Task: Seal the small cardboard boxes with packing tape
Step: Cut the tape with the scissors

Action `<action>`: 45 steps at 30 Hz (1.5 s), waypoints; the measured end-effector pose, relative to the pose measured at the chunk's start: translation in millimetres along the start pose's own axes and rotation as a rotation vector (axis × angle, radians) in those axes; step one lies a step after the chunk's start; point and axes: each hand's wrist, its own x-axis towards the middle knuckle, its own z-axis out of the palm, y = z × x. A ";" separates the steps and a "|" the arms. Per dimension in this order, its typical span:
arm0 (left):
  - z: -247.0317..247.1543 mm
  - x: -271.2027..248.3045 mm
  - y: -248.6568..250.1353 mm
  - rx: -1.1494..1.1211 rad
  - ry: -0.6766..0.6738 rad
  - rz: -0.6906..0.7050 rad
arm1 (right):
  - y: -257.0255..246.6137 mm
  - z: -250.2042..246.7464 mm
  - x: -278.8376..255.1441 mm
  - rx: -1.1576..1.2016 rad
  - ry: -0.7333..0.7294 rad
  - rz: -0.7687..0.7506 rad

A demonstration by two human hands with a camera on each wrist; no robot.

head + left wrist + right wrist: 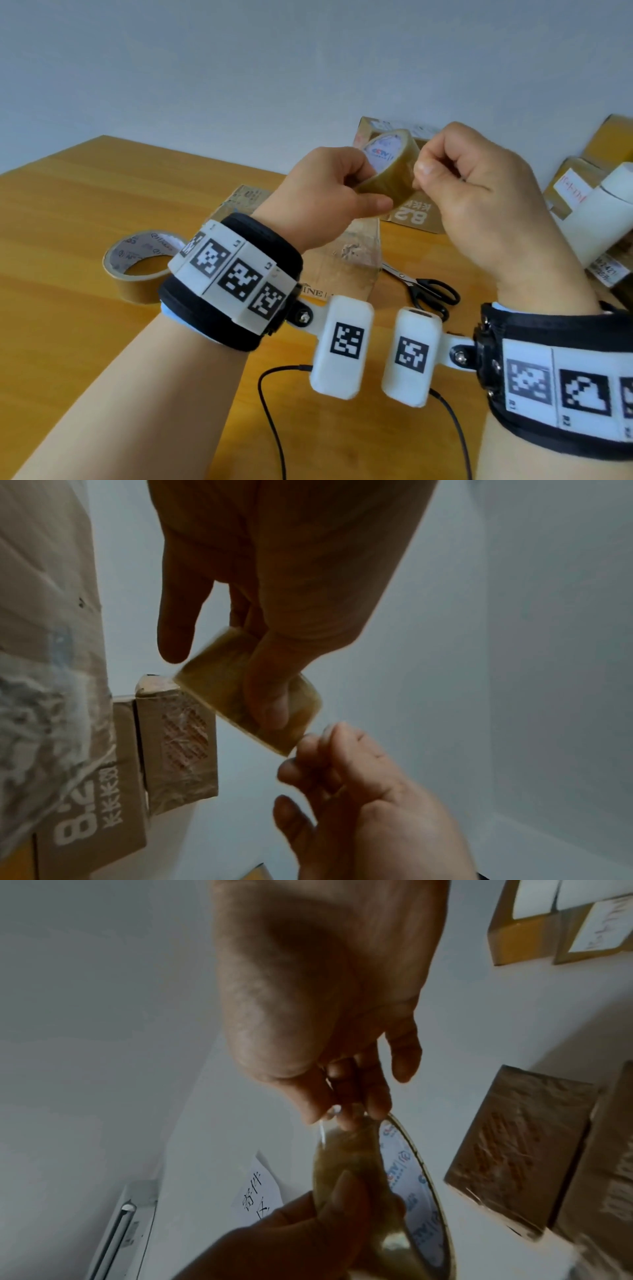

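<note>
My left hand [356,192] holds a brownish clear packing tape roll [390,164] up above the table, thumb across its outer band. My right hand [428,171] pinches at the tape's edge on the roll's right side, fingers curled. In the left wrist view the left thumb [270,704] presses on the roll [219,688] and the right hand's fingertips [329,739] meet its lower corner. The right wrist view shows the right hand [346,1110] nipping the tape end on the roll [404,1177]. A taped cardboard box [346,263] lies below my hands.
A second tape roll [140,263] lies at the left of the wooden table [68,222]. Black scissors [428,291] lie right of the box. More boxes [411,216] stand behind, and boxes with a white roll [603,212] crowd the right edge.
</note>
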 end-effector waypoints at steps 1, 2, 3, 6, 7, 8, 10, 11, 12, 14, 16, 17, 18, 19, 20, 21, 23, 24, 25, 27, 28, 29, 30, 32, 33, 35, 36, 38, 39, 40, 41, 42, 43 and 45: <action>-2.0 0.2 -0.3 0.024 -0.004 -0.007 | 0.2 1.4 0.3 0.038 -0.008 0.031; -3.6 0.1 -0.6 0.048 -0.008 -0.014 | 0.7 3.5 0.9 0.060 -0.013 0.065; -4.4 -0.2 -0.6 0.064 -0.009 -0.018 | 2.3 5.8 1.8 0.071 -0.014 0.100; -2.2 -1.3 1.6 0.088 0.002 -0.011 | 6.3 9.3 4.6 0.103 0.000 0.187; -0.9 -1.3 2.1 0.093 0.004 -0.008 | 7.2 9.4 5.0 0.124 0.009 0.213; 0.3 -1.3 2.3 0.098 0.002 -0.009 | 7.8 8.9 5.0 0.155 0.023 0.241; 1.7 -1.6 1.8 0.094 0.000 -0.015 | 9.0 9.0 5.1 0.219 0.050 0.292; 2.1 -1.7 1.2 0.078 0.002 -0.018 | 10.3 9.5 5.1 0.236 0.063 0.305; 2.2 -1.9 1.2 0.047 0.000 -0.024 | 11.9 9.8 5.4 0.238 0.085 0.316; 1.6 -2.7 1.6 -0.040 -0.002 -0.033 | 17.3 8.1 6.0 0.233 0.132 0.368; 0.0 -3.1 1.8 -0.128 -0.004 -0.042 | 22.1 3.9 4.8 0.322 0.093 0.441; -1.0 -3.3 1.6 -0.178 -0.007 -0.048 | 22.1 2.2 3.4 0.391 0.037 0.475; -1.7 -3.7 1.1 -0.232 -0.012 -0.055 | 20.9 1.5 1.8 0.448 -0.029 0.487; -1.7 -4.0 0.4 -0.277 -0.021 -0.061 | 19.3 2.4 0.4 0.473 -0.086 0.470; -1.4 -3.7 -0.9 -0.308 -0.034 -0.060 | 15.7 3.7 -0.8 0.484 -0.121 0.430; -0.6 -3.5 -2.1 -0.328 -0.051 -0.053 | 12.7 5.1 -0.9 0.493 -0.131 0.385; 0.4 -3.7 -3.5 -0.358 -0.088 -0.034 | 9.0 5.6 0.4 0.555 -0.077 0.339; -0.5 -3.5 -4.6 -0.358 -0.097 -0.029 | 9.8 4.5 1.2 0.569 -0.039 0.348; -3.2 -2.7 -6.3 -0.331 -0.093 -0.025 | 12.5 2.6 2.3 0.538 -0.006 0.368; -13.3 -1.1 -10.8 -0.156 -0.045 -0.026 | 24.4 1.4 2.8 0.379 0.022 0.437; -19.7 -1.1 -12.8 -0.034 -0.025 -0.037 | 32.2 2.4 2.3 0.286 0.003 0.492; -25.3 -1.3 -15.0 0.074 -0.025 -0.065 | 41.8 4.5 1.6 0.195 -0.038 0.558; -30.2 -1.3 -17.3 0.149 -0.042 -0.108 | 53.1 8.2 0.9 0.076 -0.099 0.628; -34.5 -2.2 -19.6 0.235 -0.111 -0.206 | 76.2 13.8 -0.1 -0.144 -0.209 0.758; -34.1 -3.0 -20.1 0.274 -0.157 -0.239 | 84.6 15.8 -0.1 -0.194 -0.235 0.817; -30.0 -3.5 -20.4 0.352 -0.254 -0.267 | 89.9 17.9 -0.9 -0.182 -0.265 0.865; -27.1 -3.6 -20.0 0.386 -0.294 -0.274 | 88.1 18.4 -1.3 -0.181 -0.277 0.869; -22.1 -2.7 -20.5 0.430 -0.347 -0.280 | 79.0 20.4 -1.4 -0.183 -0.284 0.840; -20.4 -2.4 -20.9 0.440 -0.361 -0.281 | 71.8 21.7 -1.3 -0.165 -0.275 0.797; -19.6 -2.4 -21.0 0.449 -0.368 -0.279 | 62.8 23.5 -0.4 -0.140 -0.272 0.738; -19.4 -1.9 -21.6 0.458 -0.373 -0.280 | 53.4 27.0 0.7 -0.118 -0.284 0.686; -19.6 -2.0 -21.5 0.463 -0.378 -0.278 | 44.6 30.9 1.4 -0.094 -0.316 0.639; -19.9 -1.6 -21.6 0.468 -0.381 -0.278 | 36.5 36.2 1.6 -0.051 -0.358 0.608; -19.6 -1.0 -21.1 0.496 -0.387 -0.269 | 25.9 49.0 2.4 0.066 -0.429 0.601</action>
